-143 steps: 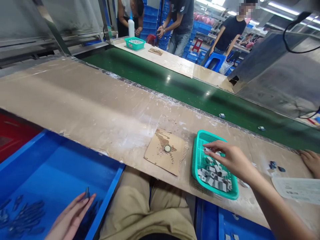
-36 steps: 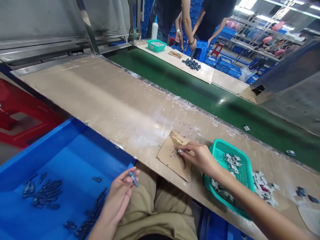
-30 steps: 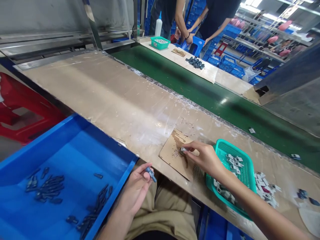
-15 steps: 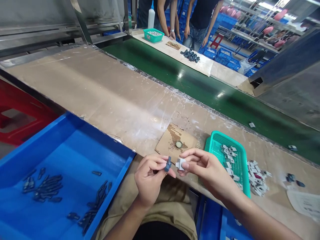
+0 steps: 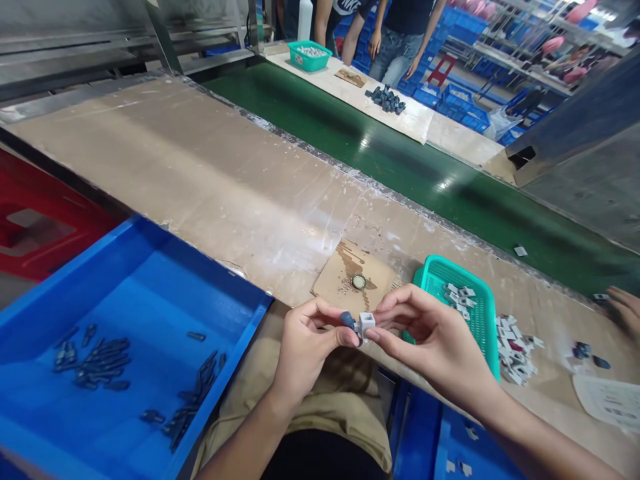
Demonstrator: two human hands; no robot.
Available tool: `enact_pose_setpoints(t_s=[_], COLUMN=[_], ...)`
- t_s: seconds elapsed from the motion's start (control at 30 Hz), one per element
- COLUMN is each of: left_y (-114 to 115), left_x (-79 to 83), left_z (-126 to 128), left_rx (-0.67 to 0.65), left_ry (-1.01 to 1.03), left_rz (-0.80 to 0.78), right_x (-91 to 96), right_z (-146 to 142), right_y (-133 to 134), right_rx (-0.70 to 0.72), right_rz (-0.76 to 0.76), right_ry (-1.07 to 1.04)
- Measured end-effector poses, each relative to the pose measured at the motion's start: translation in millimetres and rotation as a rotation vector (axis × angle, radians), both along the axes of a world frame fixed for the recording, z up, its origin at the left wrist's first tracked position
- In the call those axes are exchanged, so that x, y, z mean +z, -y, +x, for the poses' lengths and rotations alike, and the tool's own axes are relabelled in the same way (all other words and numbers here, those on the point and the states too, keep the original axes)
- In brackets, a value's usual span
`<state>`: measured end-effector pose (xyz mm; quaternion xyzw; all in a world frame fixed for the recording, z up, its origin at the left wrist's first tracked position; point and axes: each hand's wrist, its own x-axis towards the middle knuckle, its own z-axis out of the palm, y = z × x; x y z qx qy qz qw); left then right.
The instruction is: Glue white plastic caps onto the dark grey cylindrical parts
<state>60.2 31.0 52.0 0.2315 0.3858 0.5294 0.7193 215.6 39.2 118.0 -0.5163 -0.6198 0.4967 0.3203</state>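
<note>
Fitting, dark blue, sits pinched between thumb and fingers of the left hand, closed down to its thickness. Facing it, the right hand grips a light grey block with a square hole in its upper face; its small tab points toward the fitting and appears to touch it, though fingertips partly hide the meeting place. Just beyond this grip, a bottle cap rests on a stained cardboard square. Right of the grip, partly behind the right hand, stands a green basket holding more grey blocks, with a loose heap beside it. Left of the grip, a blue bin contains scattered dark fittings. Farther right, a co-worker's hand reaches over the worktop's far edge.
</note>
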Motion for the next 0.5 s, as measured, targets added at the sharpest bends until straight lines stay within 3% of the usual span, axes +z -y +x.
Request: enact_pose_setpoints(t_s=[0.33,0.5], left_y=[-1.9,-11.6], left_x=[16.7,10.4], left_z=[-6.1,2.4], left_rx=[-0.031,-0.003], left_ry=[-0.236,-0.271], left_rz=[0.032,0.035], right_x=[-6.3,-11.8], right_z=[1.4,-2.0], right_y=[-3.7,-4.4], right_rx=[0.039,0.008], right_rz=[0.027,0.077], right_ry=[0.023,0.08])
